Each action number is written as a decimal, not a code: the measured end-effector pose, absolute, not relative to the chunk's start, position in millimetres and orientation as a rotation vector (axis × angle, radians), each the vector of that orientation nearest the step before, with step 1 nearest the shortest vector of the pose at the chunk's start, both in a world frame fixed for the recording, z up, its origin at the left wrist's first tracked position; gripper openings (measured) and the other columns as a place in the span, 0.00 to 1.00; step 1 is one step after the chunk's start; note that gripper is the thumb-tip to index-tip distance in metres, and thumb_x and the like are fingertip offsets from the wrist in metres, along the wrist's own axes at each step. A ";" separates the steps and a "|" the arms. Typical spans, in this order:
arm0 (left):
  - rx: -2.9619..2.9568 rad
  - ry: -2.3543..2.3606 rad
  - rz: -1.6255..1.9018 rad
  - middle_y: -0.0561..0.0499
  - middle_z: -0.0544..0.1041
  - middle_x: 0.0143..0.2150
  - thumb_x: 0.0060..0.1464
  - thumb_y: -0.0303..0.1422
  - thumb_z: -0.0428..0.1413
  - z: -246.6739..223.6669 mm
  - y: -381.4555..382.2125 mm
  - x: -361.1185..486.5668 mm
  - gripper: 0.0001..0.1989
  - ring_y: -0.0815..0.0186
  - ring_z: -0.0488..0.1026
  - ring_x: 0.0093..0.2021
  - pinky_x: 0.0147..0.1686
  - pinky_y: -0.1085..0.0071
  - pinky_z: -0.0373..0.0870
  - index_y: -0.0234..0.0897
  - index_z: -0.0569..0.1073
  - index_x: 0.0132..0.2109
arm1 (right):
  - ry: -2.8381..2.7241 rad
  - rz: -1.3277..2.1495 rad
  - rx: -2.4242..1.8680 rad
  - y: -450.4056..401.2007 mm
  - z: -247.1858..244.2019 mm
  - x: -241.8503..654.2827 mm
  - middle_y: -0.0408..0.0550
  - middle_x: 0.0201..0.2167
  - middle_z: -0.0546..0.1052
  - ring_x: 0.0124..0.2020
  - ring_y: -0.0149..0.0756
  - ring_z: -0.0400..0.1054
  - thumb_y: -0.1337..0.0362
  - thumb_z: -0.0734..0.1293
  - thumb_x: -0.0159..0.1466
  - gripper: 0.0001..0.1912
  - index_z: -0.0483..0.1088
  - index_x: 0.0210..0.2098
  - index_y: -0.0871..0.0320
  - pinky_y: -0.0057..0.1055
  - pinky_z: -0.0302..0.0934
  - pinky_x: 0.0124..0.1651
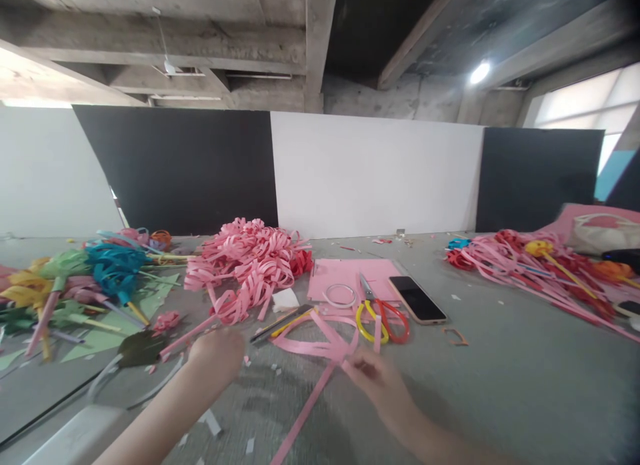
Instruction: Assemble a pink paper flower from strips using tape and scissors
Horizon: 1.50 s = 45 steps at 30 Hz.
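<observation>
My right hand (377,378) pinches the gathered end of some pink paper strips (333,348), which fan out in loops on the grey table. One long pink strip (305,412) runs from there toward the table's near edge. Left of it, my left hand (217,352) is smeared by motion, its fingers hidden, beside a pink paper stem. Between and beyond the hands lie a grey and yellow cutter knife (283,324) and scissors with one yellow and one red handle (397,324). A roll of clear tape (340,295) rests on pink paper sheets (325,272).
A phone (417,300) lies right of the scissors. Pink curled-paper flowers (250,258) are heaped behind my left hand, colourful ones (113,268) farther left. More paper strips (515,262) pile at the right. A white box (75,438) with a cable stands at the near left.
</observation>
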<state>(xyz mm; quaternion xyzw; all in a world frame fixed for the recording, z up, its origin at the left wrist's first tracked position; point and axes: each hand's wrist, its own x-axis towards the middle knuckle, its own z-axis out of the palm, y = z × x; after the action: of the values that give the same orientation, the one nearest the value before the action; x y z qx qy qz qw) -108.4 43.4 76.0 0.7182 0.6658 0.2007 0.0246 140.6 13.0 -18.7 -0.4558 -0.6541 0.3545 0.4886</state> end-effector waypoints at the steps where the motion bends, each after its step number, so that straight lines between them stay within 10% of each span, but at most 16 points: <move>1: 2.242 2.041 0.583 0.47 0.70 0.15 0.30 0.19 0.52 76.1 42.2 -103.6 0.11 0.58 0.71 0.25 0.32 0.64 0.64 0.35 0.63 0.10 | -1.586 0.863 -1.098 13.0 -18.6 140.6 0.41 0.21 0.66 0.26 0.31 0.61 0.61 0.61 0.57 0.10 0.64 0.22 0.59 0.25 0.55 0.29; 11: 1.279 1.110 0.733 0.54 0.67 0.21 0.44 0.45 0.51 19.6 11.6 0.3 0.16 0.70 0.65 0.21 0.19 0.77 0.59 0.35 0.68 0.27 | -1.512 0.755 -1.056 6.3 -11.7 142.8 0.42 0.23 0.68 0.27 0.30 0.62 0.59 0.60 0.59 0.11 0.66 0.25 0.58 0.23 0.57 0.30; 33: 0.807 1.056 1.227 0.57 0.64 0.17 0.35 0.41 0.61 -10.9 9.3 3.3 0.15 0.75 0.56 0.19 0.20 0.77 0.51 0.32 0.68 0.22 | -1.801 0.227 -1.157 -1.2 -10.1 145.5 0.43 0.21 0.67 0.26 0.33 0.62 0.62 0.61 0.59 0.09 0.73 0.29 0.54 0.28 0.57 0.32; 45: 0.813 0.985 1.203 0.56 0.65 0.19 0.39 0.40 0.58 -12.3 8.5 2.1 0.14 0.75 0.57 0.20 0.20 0.78 0.51 0.32 0.68 0.21 | -1.443 0.657 -1.125 2.1 -7.5 147.0 0.48 0.32 0.76 0.34 0.36 0.70 0.58 0.59 0.59 0.13 0.72 0.31 0.57 0.28 0.63 0.37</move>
<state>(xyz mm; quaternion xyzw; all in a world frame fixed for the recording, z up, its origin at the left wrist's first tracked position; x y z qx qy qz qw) 2.1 8.5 -12.3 0.3564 0.4315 0.5272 0.6394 147.0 2.1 -7.5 -0.4778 -0.6131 0.2793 0.5637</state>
